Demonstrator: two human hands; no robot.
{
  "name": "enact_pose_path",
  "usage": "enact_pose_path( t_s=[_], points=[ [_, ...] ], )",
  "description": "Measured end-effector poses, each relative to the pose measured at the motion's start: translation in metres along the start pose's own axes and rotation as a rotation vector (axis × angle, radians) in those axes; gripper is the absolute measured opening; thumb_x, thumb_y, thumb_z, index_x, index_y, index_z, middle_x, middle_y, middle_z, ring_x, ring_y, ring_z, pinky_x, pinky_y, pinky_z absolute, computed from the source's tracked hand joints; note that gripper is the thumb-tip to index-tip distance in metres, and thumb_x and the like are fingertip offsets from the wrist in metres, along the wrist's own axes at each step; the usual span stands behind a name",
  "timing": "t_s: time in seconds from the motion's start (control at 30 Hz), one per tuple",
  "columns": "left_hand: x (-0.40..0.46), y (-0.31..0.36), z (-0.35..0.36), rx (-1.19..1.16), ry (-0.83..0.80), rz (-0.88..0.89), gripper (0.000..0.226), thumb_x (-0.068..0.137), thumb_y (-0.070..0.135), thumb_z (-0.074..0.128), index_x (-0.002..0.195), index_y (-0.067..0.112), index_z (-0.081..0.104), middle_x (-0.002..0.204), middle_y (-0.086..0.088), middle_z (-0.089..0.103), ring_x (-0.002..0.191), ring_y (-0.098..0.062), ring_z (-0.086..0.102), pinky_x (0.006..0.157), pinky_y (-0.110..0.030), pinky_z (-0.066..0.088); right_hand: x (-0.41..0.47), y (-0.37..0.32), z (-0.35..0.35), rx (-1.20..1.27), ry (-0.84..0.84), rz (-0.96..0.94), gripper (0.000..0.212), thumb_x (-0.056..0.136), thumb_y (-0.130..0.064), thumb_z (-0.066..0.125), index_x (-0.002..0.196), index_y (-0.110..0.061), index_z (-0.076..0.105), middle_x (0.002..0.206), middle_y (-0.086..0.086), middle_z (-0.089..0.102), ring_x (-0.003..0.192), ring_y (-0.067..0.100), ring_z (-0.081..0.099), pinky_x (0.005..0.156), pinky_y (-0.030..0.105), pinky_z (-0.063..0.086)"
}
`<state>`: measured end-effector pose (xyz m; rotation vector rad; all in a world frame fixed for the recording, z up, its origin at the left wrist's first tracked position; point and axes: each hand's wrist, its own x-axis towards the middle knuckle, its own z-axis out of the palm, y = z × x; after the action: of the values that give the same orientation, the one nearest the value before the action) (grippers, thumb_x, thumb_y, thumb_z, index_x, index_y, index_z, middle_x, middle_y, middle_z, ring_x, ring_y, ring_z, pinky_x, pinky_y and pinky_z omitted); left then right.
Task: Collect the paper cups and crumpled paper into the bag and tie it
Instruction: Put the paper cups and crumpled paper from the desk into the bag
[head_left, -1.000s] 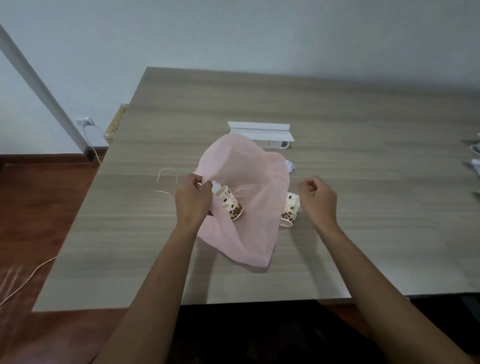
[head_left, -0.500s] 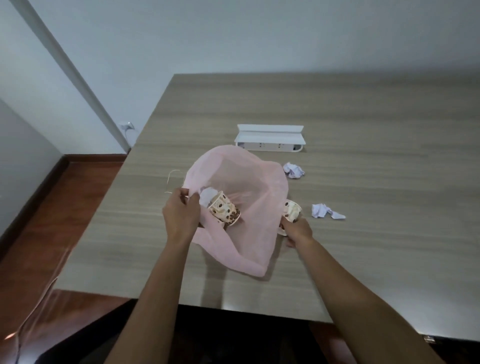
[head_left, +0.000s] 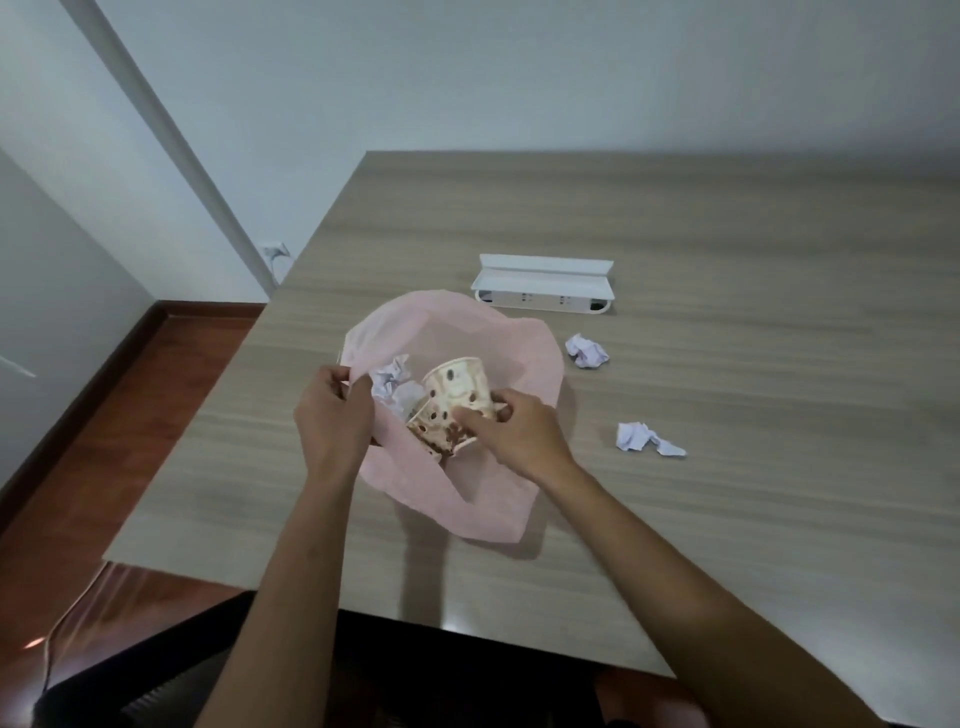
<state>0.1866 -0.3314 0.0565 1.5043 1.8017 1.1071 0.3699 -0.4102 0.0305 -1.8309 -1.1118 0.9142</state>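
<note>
Half a second ago the right hand (head_left: 519, 434) was at the cup beside the bag, and now it has lifted that paper cup (head_left: 460, 387) over the open mouth of the pink bag (head_left: 498, 343). Its fingers curl round the cup's lower end, and the cup tilts with its rim pointing up and away. A second paper cup (head_left: 434, 431) lies on its side inside the bag, just under the first one, and the two look like they touch. One crumpled paper (head_left: 389, 382) is already in the bag, next to the cups. The left hand (head_left: 332, 415) pinches the near left edge of the bag and holds it up, so the bag's mouth is wide. The bag rests on the wooden table (head_left: 727, 519), close to the near edge. Two more paper balls lie on the table outside the bag. One paper ball (head_left: 587, 351) is just beside the bag on the right, and the other paper wad (head_left: 647, 439) is farther right and nearer to the person. A white box (head_left: 543, 283) sits behind the bag. Both bare arms reach in from below.
</note>
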Motion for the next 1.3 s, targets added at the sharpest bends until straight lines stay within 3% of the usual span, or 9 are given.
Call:
enact_pose_path(
  t_s=[0.07,0.23,0.37,0.43,0.5,0.63,0.83,1.07,1.3],
  points=[
    [-0.001,0.002,0.001,0.000,-0.005,0.012,0.005,0.089,0.022,0.061,0.094,0.021,0.060,0.072,0.009,0.057,0.075,-0.017,0.056,0.069,-0.026,0.036,0.011,-0.021,0.023,-0.050,-0.101,-0.019,0.048,0.081,-0.059,0.067,0.105,-0.018,0.071,0.097,-0.002,0.074,0.092,0.015,0.067,0.073,0.026,0.049],
    [0.000,0.006,0.003,-0.024,-0.054,0.014,0.006,0.088,0.021,0.061,0.093,0.019,0.060,0.075,-0.002,0.064,0.073,-0.020,0.060,0.069,-0.032,0.046,0.029,-0.042,0.033,-0.072,-0.223,-0.133,0.050,0.099,-0.047,0.047,0.136,-0.015,0.056,0.134,0.005,0.062,0.123,0.020,0.055,0.090,0.019,0.033],
    [-0.002,0.007,0.012,-0.053,-0.094,0.012,0.008,0.088,0.019,0.060,0.082,0.024,0.058,0.072,0.000,0.062,0.061,-0.004,0.060,0.053,-0.020,0.048,0.034,-0.010,-0.008,0.039,0.060,-0.152,0.022,0.090,-0.023,0.060,0.108,-0.020,0.071,0.093,-0.008,0.068,0.076,-0.011,0.058,0.075,0.011,0.046],
    [-0.004,0.011,0.021,-0.084,-0.117,0.008,0.009,0.089,0.016,0.060,0.085,0.023,0.057,0.070,0.002,0.058,0.051,0.006,0.057,0.038,-0.010,0.040,0.035,0.008,-0.028,0.027,0.247,-0.176,0.013,0.088,-0.021,0.062,0.096,-0.020,0.072,0.083,-0.008,0.067,0.073,-0.003,0.059,0.072,0.014,0.046],
    [-0.007,0.016,0.032,-0.091,-0.161,0.006,0.003,0.089,0.016,0.059,0.088,0.019,0.059,0.072,-0.003,0.058,0.047,0.005,0.056,0.032,-0.015,0.041,0.038,0.026,-0.045,-0.029,0.419,-0.172,0.012,0.086,-0.017,0.062,0.095,-0.015,0.071,0.083,-0.006,0.064,0.083,0.013,0.061,0.079,0.025,0.046],
    [-0.013,0.031,0.055,-0.088,-0.253,0.026,0.008,0.087,0.019,0.060,0.079,0.022,0.058,0.066,-0.003,0.053,0.041,-0.002,0.053,0.031,-0.026,0.045,0.044,0.075,-0.071,-0.172,0.593,0.049,0.031,0.080,-0.008,0.060,0.111,-0.013,0.063,0.109,0.006,0.061,0.108,0.032,0.051,0.093,0.035,0.038],
    [-0.024,0.046,0.080,-0.144,-0.366,0.030,0.013,0.087,0.019,0.062,0.074,0.022,0.058,0.066,-0.005,0.053,0.041,-0.004,0.049,0.034,-0.027,0.045,0.031,0.150,-0.100,-0.488,0.299,0.481,0.056,0.083,-0.033,0.066,0.137,-0.034,0.049,0.142,0.007,0.044,0.123,0.037,0.046,0.102,0.045,0.042],
    [-0.006,0.039,0.062,-0.174,-0.257,-0.030,0.015,0.084,0.022,0.057,0.083,0.008,0.062,0.071,-0.009,0.059,0.044,-0.012,0.056,0.033,-0.027,0.046,0.014,0.182,-0.090,-0.497,0.269,0.383,0.027,0.080,-0.020,0.072,0.106,-0.014,0.071,0.112,0.020,0.055,0.104,0.040,0.057,0.094,0.039,0.048],
    [0.012,0.029,0.046,-0.166,-0.191,-0.070,0.012,0.087,0.023,0.057,0.089,0.013,0.063,0.077,-0.003,0.062,0.047,-0.007,0.061,0.037,-0.027,0.050,0.014,0.184,-0.086,-0.353,0.387,0.339,0.011,0.082,-0.010,0.067,0.087,0.000,0.068,0.094,0.025,0.069,0.095,0.041,0.064,0.081,0.041,0.049]
  ],
)
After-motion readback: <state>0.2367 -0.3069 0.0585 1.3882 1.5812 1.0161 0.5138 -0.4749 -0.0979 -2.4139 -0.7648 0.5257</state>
